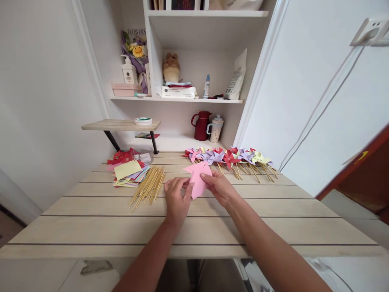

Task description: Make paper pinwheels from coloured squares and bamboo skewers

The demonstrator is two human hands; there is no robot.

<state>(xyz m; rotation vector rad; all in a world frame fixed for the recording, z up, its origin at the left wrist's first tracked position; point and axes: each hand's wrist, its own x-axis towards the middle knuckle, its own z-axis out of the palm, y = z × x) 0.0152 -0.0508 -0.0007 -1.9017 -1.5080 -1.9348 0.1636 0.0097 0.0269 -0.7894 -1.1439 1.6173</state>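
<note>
Pink paper (pixel 198 178) is being pinched by both the left hand (pixel 177 198) and right hand (pixel 219 187); behind, a bouquet wrapper (pixel 135 40) is reading "FLOWERS", other labels seemingly illegible.

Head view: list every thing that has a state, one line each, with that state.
Pink paper: partly folded, held above the table by both hands.
Left hand: pinching the paper's left edge.
Right hand: gripping the paper's right side.
Sticks: loose bundle lying flat.
Paper stack: fanned, unfolded sheets.
Pinwheels: finished, lying in a row.
Red jug: upright, lid on.
Cup: upright, lidded.
Pump bottle: upright on shelf.
</note>
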